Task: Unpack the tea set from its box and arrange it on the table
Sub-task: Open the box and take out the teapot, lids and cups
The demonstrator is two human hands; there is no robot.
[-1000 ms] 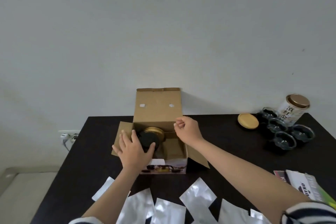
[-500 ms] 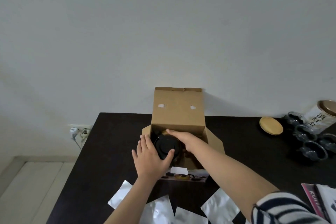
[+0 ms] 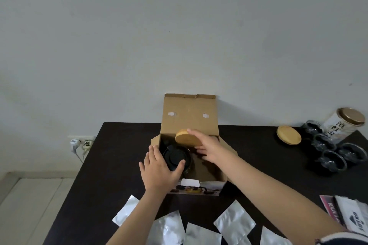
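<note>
Box (image 3: 189, 117) on bench (image 3: 123, 165), lid flap upright toward wall | right hand (image 3: 207, 145) pinched wooden disc (image 3: 187, 137) above box, flat face tilted toward camera; a second earlier it rested inside | left hand (image 3: 159, 169) spread wide on box's near-left edge, thumb touching black round piece (image 3: 175, 156), unchanged.

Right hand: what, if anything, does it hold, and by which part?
The right hand holds a round wooden lid by its rim, tilted above the open box. The left hand rests on a black round piece in the box.
</note>
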